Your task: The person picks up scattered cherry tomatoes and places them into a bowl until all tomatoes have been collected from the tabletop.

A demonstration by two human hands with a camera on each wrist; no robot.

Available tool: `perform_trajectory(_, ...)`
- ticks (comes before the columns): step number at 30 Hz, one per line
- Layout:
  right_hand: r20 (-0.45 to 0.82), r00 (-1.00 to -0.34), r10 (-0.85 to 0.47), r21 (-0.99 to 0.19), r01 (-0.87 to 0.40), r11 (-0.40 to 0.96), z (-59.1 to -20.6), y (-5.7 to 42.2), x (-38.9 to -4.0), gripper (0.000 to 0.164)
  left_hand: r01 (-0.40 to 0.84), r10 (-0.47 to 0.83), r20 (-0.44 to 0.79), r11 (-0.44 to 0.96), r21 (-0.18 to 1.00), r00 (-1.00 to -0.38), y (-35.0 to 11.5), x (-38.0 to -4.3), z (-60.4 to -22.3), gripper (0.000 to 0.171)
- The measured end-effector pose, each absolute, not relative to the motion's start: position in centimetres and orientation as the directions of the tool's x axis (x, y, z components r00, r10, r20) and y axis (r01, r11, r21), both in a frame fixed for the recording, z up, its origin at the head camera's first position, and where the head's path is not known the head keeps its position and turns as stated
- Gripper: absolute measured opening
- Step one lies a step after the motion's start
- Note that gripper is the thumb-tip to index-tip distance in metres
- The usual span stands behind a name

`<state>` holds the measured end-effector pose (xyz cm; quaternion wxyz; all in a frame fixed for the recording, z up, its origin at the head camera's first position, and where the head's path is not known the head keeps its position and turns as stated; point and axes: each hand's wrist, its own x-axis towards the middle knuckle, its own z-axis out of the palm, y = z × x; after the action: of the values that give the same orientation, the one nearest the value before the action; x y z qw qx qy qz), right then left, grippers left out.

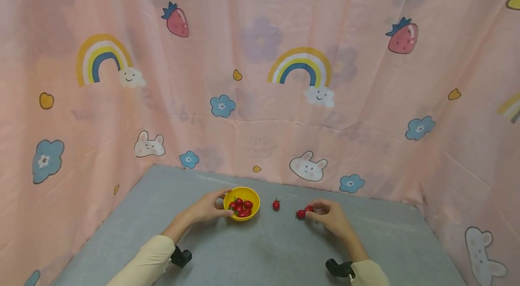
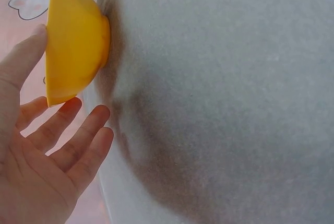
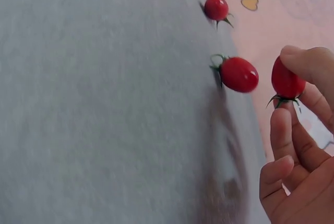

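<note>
My left hand (image 1: 209, 208) holds a yellow bowl (image 1: 248, 193) by its side, thumb at the rim and fingertips against the wall in the left wrist view. Several red cherry tomatoes (image 1: 240, 208) with green stems lie inside it. Over on the right, my right hand (image 1: 331, 219) pinches a cherry tomato (image 3: 287, 80) between thumb and fingers, its green stem end pointing down in the right wrist view. Just left of those fingers a second tomato (image 1: 300, 214) lies on the table. Between it and the bowl is another single tomato (image 1: 276, 205).
The grey tabletop (image 1: 260, 254) runs back to a pink patterned curtain (image 1: 260, 137), which also rises along both sides. A black wrist mount (image 1: 180, 256) is strapped on the left wrist, with another black mount (image 1: 339, 268) on the right.
</note>
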<state>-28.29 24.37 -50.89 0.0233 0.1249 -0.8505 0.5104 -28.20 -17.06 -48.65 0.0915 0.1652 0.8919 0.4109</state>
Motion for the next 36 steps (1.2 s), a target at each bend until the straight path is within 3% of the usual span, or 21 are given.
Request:
perform_trajectory(23, 0.257, -0.933, -0.253, -0.894, -0.329, 0.306, -50.1, 19.0, -29.0, 0.026, 0.216, 0.368, -0.031, 0.611, 0.761, -0.929, -17.2, -28.1, -48.5, 0.076)
perform_trajectory(36, 0.213, -0.945, -0.248, -0.899, -0.289, 0.330, -49.4, 15.7, -29.4, 0.027, 0.207, 0.356, -0.036, 0.620, 0.756, -0.934, -17.1, -28.1, -48.6, 0.076)
